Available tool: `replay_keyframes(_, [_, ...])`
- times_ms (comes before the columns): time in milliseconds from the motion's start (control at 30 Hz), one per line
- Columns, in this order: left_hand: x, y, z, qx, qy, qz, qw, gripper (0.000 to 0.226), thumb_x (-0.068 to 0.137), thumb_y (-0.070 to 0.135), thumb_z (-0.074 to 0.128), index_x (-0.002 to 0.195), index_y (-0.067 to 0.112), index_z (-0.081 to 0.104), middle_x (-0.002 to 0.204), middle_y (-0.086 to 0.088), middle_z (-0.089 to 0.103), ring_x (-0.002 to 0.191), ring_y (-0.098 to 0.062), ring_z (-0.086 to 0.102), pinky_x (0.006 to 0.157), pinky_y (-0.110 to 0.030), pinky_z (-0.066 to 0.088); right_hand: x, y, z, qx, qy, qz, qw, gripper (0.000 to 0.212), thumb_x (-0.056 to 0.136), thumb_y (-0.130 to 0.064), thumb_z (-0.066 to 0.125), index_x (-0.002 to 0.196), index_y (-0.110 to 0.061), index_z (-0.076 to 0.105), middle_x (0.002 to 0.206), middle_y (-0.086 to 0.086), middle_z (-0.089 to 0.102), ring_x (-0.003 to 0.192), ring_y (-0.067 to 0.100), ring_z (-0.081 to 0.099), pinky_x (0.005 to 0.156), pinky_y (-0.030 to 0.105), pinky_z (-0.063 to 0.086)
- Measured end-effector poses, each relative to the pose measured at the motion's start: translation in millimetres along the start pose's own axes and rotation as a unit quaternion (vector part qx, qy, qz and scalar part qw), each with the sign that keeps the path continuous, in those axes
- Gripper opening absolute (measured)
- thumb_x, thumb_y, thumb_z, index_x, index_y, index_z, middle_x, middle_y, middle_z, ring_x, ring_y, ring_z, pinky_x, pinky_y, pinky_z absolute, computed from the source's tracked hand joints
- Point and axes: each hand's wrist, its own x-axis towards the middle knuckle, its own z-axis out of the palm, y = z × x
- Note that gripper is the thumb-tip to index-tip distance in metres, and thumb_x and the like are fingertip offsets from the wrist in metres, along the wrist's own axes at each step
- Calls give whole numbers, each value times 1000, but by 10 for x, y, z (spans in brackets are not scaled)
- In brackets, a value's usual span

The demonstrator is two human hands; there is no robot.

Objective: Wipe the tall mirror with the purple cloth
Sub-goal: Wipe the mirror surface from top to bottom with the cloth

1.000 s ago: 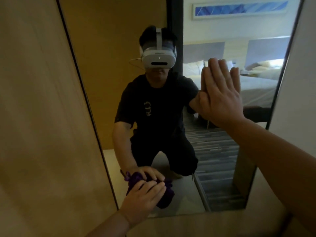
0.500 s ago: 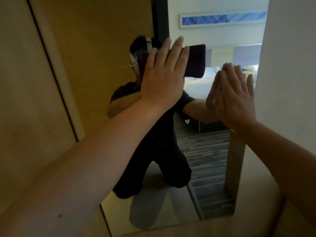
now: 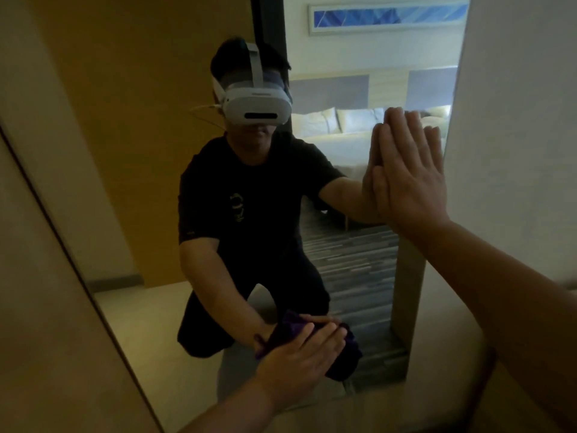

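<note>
At the far left you have a tan wood panel (image 3: 46, 245) whose dark edge slants down toward the bottom of the view, and the tall mirror (image 3: 150, 151) starts right beside it, its long axis running up and down and leaning a little in this wide-angle view. Low on the glass, near the mirror's bottom edge, your left hand (image 3: 299, 354) lies palm-down on the purple cloth (image 3: 349, 357), fingers together and spread flat over it, pressing it to the mirror instead of gripping it. The cloth is bunched into a lump that stretches roughly sideways; most of it pokes out beyond your fingertips and to their right, with a small purple corner showing at the thumb side (part of what you see there is its reflection, and the two blur together). In the glass above, your reflection (image 3: 249, 198) kneels, wearing a white headset. Further right and much higher, your right hand (image 3: 409, 182) is flat against the mirror near its right edge, fingers straight, closed up side by side and pointing up, holding nothing. Beyond it stands a pale wall (image 3: 515, 120).
</note>
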Motion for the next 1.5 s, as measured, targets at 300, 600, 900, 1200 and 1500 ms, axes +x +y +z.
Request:
replay_keyframes(300, [472, -763, -889, -199, 181, -127, 955, 33, 100, 18, 43, 129, 8, 56, 130, -13, 62, 113, -25, 61, 92, -40, 48, 37, 36, -406, 67, -67, 99, 991, 51, 106, -28, 27, 154, -10, 21, 161, 10, 19, 151, 21, 9, 123, 47, 10])
replay_keyframes(600, [1971, -2536, -2166, -11, 250, -264, 932, 49, 94, 14, 38, 141, 3, 45, 150, -19, 41, 139, -37, 37, 113, -50, 29, 101, 555, -598, 30, -76, 235, 969, 52, 106, -25, 28, 154, -6, 22, 164, 13, 15, 152, 24, 7, 123, 40, 4])
replay_keyframes(900, [1526, -1319, -1128, 40, 149, -108, 982, 52, 104, 21, 22, 151, -1, 24, 158, -23, 21, 147, -40, 15, 118, -57, 13, -146, 564, -274, 74, -65, 255, 962, 51, 107, -29, 25, 155, -10, 23, 164, 11, 17, 152, 21, 8, 122, 33, 2])
replay_keyframes(1200, [788, -320, -375, 5, 46, -2, 999, 51, 101, 26, 34, 147, 6, 39, 156, -14, 33, 147, -32, 22, 120, -47, 10, -505, 678, -274, 56, -112, 220, 967, 53, 105, -33, 23, 154, -13, 28, 163, 8, 18, 151, 19, 8, 123, 42, 7])
replay_keyframes(1500, [1470, -1190, -1435, -150, 269, -142, 941, 39, 104, 11, 31, 128, 1, 60, 134, -18, 58, 122, -31, 57, 107, -42, 41, -386, 1019, -487, -21, -191, 219, 957, 58, 105, -42, 21, 157, -17, 18, 165, 11, 9, 152, 29, 3, 123, 48, 7])
